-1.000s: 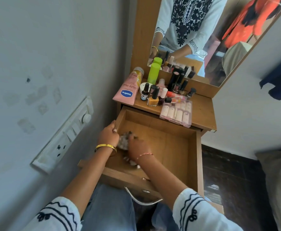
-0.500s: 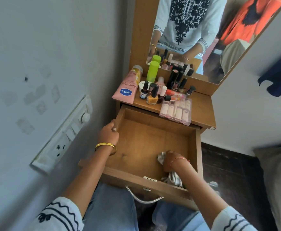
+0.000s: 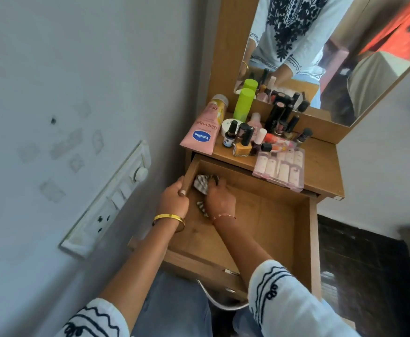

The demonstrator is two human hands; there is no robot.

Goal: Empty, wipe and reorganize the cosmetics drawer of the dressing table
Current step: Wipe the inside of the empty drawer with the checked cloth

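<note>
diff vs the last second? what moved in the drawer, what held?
The right hand swept the cloth from the drawer's left side across to its near right corner, then back to the far left corner, where it presses it now. The left hand kept its grip on the drawer's left wall. The cosmetics on the tabletop stayed put; nothing was let go.

Wooden dressing table (image 3: 320, 164) with mirror behind, drawer (image 3: 306, 239) pulled open below. On the tabletop, at 9 o'clock, pink Vaseline tube (image 3: 202, 128) lying flat. At 10 o'clock, green cylinder bottle (image 3: 243, 104) upright. At centre, cluster of nail polish bottles (image 3: 244, 142), one yellow. At 12 o'clock, dark lipsticks (image 3: 282, 116) standing by the mirror. At 4 o'clock, clear compartment box (image 3: 280, 167), overhanging the front edge above the drawer.
</note>
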